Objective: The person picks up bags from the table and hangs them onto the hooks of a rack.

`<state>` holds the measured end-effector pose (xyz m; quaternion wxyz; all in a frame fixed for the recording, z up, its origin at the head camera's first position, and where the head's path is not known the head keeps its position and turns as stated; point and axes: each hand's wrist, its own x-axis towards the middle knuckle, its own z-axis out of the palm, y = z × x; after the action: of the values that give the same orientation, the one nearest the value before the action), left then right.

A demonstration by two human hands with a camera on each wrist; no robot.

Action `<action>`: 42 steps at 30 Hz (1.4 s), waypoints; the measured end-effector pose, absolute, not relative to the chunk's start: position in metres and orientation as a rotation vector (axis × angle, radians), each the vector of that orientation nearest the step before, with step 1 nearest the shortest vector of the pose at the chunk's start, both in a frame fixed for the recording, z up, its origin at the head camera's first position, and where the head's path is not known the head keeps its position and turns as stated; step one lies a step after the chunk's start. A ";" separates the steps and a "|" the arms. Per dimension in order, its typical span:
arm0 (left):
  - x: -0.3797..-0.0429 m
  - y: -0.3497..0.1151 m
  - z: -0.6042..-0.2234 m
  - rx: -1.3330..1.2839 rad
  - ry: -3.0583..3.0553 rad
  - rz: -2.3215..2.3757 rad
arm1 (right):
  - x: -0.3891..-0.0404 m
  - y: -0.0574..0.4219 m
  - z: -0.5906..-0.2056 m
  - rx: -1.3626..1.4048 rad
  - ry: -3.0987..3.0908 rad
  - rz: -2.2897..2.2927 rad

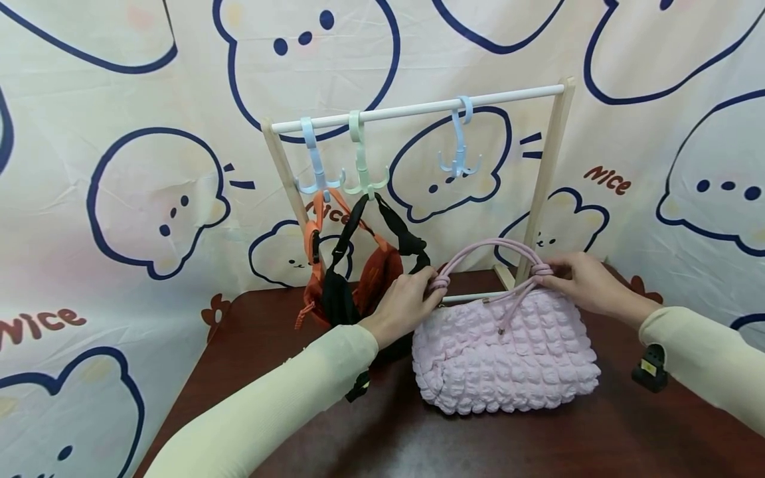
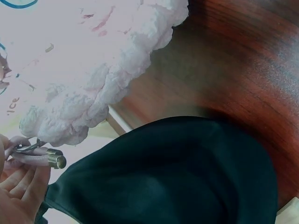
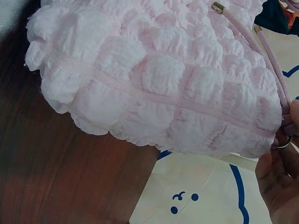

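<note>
A pale pink puffy handbag (image 1: 508,358) with a corded handle (image 1: 487,245) is in front of me. My left hand (image 1: 405,299) pinches the handle's knotted left end; in the left wrist view, a metal-tipped cord end (image 2: 57,159) sticks out beside the fingers. At the knotted right end, my right hand (image 1: 588,282) grips the cord; a metal ring (image 3: 282,142) shows by those fingers in the right wrist view. The handle arches upward between both hands. Whether the bag's underside touches the table cannot be made out.
Behind the bag stands a rack with a white rail (image 1: 418,111). A blue hook (image 1: 459,143) hangs at its right. Further left, an orange bag (image 1: 376,275) and a black bag (image 1: 339,295) hang from a blue hook (image 1: 315,159) and a green hook (image 1: 362,156) above the brown table (image 1: 239,352).
</note>
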<state>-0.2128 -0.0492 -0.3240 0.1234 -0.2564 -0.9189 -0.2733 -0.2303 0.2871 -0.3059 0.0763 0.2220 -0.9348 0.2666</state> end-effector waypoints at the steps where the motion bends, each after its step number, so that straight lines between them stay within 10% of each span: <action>1: -0.213 -0.049 -0.323 -0.748 -2.678 -0.797 | -0.230 0.288 -0.305 0.668 -2.798 0.804; 42: -0.216 -0.046 -0.310 -0.717 -2.649 -0.879 | -0.235 0.287 -0.288 0.643 -2.759 0.829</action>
<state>-0.2159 -0.0462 -0.3101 0.1296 -0.2467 -0.9116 -0.3023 -0.2345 0.2873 -0.2878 0.0949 0.2168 -0.9305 0.2795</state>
